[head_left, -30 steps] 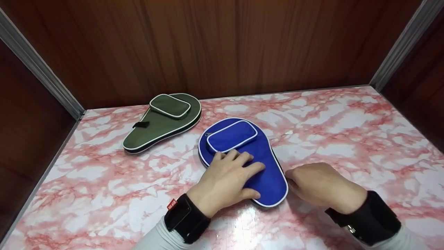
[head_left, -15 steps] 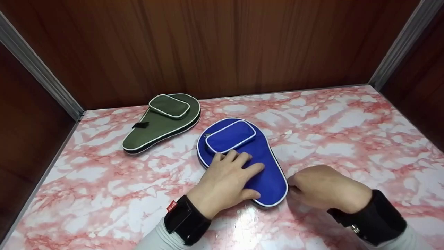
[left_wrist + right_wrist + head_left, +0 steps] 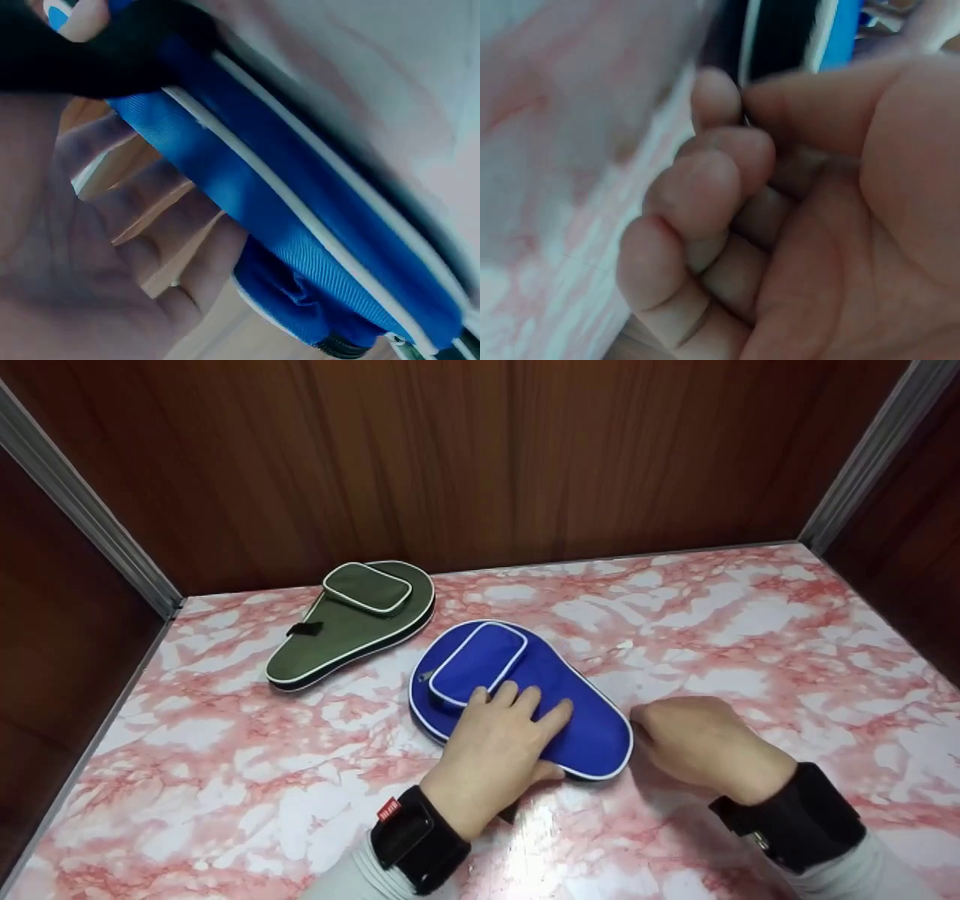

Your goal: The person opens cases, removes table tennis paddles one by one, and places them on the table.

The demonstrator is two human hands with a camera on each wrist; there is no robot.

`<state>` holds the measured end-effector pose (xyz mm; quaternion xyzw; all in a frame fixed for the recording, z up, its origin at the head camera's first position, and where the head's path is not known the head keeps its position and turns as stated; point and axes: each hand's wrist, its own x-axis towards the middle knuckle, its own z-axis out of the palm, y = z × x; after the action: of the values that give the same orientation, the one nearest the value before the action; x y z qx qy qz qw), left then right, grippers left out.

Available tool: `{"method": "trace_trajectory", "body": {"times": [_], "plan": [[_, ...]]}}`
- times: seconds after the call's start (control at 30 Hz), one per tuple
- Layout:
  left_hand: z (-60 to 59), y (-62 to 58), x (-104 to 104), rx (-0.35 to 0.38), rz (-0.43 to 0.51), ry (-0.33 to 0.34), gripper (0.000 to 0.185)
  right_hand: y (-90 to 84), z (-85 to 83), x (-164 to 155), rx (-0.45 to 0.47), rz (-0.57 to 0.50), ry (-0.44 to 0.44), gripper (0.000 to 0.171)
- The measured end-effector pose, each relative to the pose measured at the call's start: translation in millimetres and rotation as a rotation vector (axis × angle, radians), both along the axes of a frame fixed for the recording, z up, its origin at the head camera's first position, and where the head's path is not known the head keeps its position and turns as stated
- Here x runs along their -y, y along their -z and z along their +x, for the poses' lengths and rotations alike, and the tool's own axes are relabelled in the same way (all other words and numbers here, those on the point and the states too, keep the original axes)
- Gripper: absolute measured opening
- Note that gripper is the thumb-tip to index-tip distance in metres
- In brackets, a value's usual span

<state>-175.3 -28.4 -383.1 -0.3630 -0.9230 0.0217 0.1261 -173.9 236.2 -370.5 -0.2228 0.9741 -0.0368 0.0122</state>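
Note:
A blue paddle-shaped zip case (image 3: 581, 720) with white piping and a front pocket lies on the pink marble table (image 3: 750, 615). My left hand (image 3: 499, 746) lies flat on it, pressing down with straight fingers just below the pocket. In the left wrist view the blue case (image 3: 300, 225) shows edge-on beside the fingers (image 3: 150, 225). My right hand (image 3: 697, 742) is at the narrow right end of the case, fingers curled. In the right wrist view my right hand (image 3: 739, 101) pinches a small zipper pull with thumb and forefinger at the case's dark edge (image 3: 780, 37).
A green case (image 3: 352, 622) of the same shape lies at the back left, close to the wall. Dark wooden walls (image 3: 480, 457) close in the table at the back and on both sides. Bare marble stretches to the right and front left.
The blue case has turned: its narrow end swung up and to the right, its pocket end to the left. My right hand followed that end and the left hand stayed pressed on top.

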Motion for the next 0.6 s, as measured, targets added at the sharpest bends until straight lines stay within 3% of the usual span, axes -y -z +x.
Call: {"method": "trace_trajectory", "body": {"times": [0.17, 0.43, 0.6], "plan": [[-3.4, -3.2, 4.7, -0.040, -0.039, 0.023, 0.072, 3.7, -2.9, -0.6, 0.009, 0.007, 0.018, 0.028], [-12.8, -2.6, 16.5, 0.147, 0.079, 0.048, 0.070, 1.0, 2.0, 0.9, 0.014, 0.056, 0.008, 0.026], [-12.9, -1.8, 16.2, 0.164, 0.094, 0.050, 0.070, -3.3, 7.0, 0.8, 0.047, 0.082, 0.000, 0.026]]}}
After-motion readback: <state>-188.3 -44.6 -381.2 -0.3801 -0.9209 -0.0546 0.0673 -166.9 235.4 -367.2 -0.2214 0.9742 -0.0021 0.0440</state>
